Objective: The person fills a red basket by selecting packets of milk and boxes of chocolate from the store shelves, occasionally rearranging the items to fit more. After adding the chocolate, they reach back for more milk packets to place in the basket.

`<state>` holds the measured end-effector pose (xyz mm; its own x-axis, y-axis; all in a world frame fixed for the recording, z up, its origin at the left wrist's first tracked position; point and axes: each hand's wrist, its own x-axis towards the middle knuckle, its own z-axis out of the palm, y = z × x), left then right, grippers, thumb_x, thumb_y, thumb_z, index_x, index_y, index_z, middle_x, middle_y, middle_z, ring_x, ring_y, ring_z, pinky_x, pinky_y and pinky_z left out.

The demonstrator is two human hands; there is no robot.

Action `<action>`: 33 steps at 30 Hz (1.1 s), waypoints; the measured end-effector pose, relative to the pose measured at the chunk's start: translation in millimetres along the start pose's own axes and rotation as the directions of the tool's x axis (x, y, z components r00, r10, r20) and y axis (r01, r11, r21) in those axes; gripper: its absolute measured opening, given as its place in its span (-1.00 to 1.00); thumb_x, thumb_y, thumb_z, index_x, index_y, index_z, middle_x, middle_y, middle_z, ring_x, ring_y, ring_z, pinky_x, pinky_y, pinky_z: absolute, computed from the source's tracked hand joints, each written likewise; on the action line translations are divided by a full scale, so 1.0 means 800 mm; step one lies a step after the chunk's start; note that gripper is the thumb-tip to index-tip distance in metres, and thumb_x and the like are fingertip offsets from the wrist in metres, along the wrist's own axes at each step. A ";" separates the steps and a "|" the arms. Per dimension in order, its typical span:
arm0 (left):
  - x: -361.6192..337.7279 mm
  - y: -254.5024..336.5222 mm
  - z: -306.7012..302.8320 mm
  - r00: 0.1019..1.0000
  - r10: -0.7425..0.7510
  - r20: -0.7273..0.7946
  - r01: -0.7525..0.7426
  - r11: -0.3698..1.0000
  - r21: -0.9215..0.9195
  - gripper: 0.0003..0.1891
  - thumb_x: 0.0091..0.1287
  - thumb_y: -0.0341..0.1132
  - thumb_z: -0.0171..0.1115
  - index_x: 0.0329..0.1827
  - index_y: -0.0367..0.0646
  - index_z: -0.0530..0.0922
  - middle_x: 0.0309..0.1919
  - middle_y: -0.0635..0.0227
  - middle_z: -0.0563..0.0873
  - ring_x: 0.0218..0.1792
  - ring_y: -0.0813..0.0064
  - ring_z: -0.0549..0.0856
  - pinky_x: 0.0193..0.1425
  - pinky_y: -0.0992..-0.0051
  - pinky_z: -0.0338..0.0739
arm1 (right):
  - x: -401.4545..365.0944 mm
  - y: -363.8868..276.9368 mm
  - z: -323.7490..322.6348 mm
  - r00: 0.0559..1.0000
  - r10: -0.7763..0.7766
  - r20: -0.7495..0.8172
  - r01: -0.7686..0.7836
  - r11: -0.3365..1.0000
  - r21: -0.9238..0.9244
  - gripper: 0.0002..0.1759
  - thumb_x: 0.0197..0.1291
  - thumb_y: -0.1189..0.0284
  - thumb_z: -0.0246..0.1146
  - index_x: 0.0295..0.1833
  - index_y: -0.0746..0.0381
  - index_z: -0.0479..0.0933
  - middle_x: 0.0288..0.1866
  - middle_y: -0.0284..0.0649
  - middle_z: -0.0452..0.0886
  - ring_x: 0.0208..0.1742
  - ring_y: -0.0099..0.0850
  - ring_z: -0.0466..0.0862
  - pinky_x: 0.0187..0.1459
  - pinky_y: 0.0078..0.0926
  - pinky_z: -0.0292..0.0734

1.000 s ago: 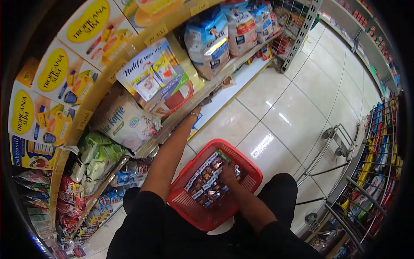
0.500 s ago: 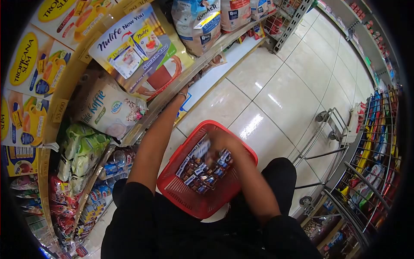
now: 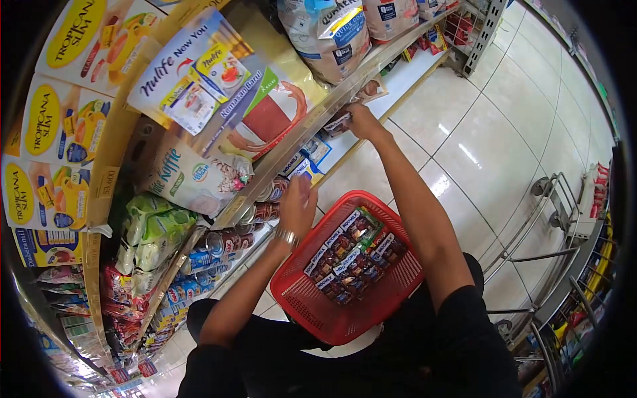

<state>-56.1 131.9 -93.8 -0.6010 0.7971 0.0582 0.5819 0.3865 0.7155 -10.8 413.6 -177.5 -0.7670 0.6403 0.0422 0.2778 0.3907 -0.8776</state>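
Observation:
My left hand (image 3: 298, 207), with a metal watch at the wrist, is raised beside the lower shelf, fingers apart and slightly blurred, with nothing in it. Farther along, my right hand (image 3: 363, 122) reaches to the bottom shelf, its fingers closed on a dark sachet pack (image 3: 338, 124). Between my knees a red basket (image 3: 310, 318) holds rows of dark Indomilk sachets (image 3: 345, 265) and a green-edged pack (image 3: 367, 227). Blue and yellow Indomilk packs (image 3: 305, 169) lie on the bottom shelf near my left hand.
Above my hands, the upper shelf holds a Nulife pack (image 3: 192, 73), Quaker bags (image 3: 332, 40) and Tropicana Slim boxes (image 3: 43, 126). A metal cart frame (image 3: 531, 255) and a wire rack of snacks (image 3: 597, 265) stand to the right on the tiled floor.
My right hand has left the basket and reached to the bottom shelf. My left hand has come back from under the shelf. The view has shifted, and a green-edged pack now shows in the basket.

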 end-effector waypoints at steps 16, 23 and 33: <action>-0.143 0.002 -0.023 0.906 -0.165 0.390 0.006 0.926 0.377 0.04 0.12 -0.12 0.48 0.51 -0.40 0.00 0.39 -0.21 0.25 0.42 -0.18 0.24 0.49 0.05 0.17 | -0.004 0.008 0.035 0.894 0.004 -0.448 0.037 0.996 0.082 -0.27 -0.15 0.63 0.48 0.20 0.38 0.35 0.19 0.13 0.41 0.18 0.08 0.50 0.19 -0.14 0.48; -0.092 0.040 -0.056 0.843 -0.158 0.514 -0.036 0.937 0.349 -0.42 0.25 -0.13 0.37 0.19 -0.30 0.38 0.03 -0.08 0.59 0.07 -0.06 0.61 0.12 0.10 0.54 | -0.156 -0.114 -0.119 0.863 0.199 0.464 -0.289 0.949 0.131 -0.77 0.09 0.43 0.32 -0.11 0.23 0.66 -0.23 -0.33 0.70 -0.18 -0.56 0.66 -0.10 -0.57 0.59; -0.057 0.060 -0.070 0.718 -0.225 0.658 -0.056 0.925 0.377 -0.66 0.42 -0.27 0.15 0.14 -0.29 0.45 -0.12 -0.12 0.69 -0.03 -0.11 0.67 0.04 0.04 0.55 | -0.327 0.027 0.157 0.680 0.675 0.286 -0.603 0.737 -0.307 -0.61 -0.03 0.40 0.45 -0.02 0.22 0.65 -0.04 -0.13 0.72 0.02 -0.20 0.70 -0.03 -0.20 0.62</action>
<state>-31.6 88.3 -22.6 -0.2018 0.7913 -0.5772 0.7782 0.4874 0.3961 123.2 171.2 -267.9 -0.4991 0.5103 -0.7004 0.8445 0.1050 -0.5252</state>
